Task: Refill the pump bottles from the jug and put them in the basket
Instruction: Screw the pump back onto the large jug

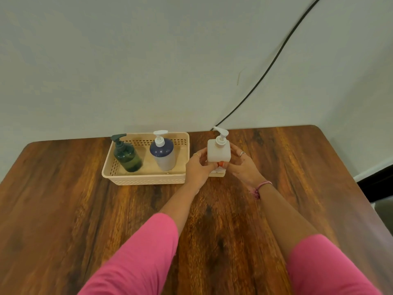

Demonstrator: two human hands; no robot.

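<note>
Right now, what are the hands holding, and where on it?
Both hands hold the white square pump bottle by its body: left hand on its left side, right hand on its right. The pump head is untouched.

Both arms reach up from the bottom of the frame toward its centre, pink sleeves to the elbows; left hand (pixel 198 167) and right hand (pixel 244 165) face each other, fingers (pixel 236 149) curled in a grip; rings show, a band circles the right wrist.

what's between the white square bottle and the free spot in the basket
Only the basket's right wall. Both hands hold the white square bottle just outside it; the free spot lies right of the blue-topped bottle.
</note>
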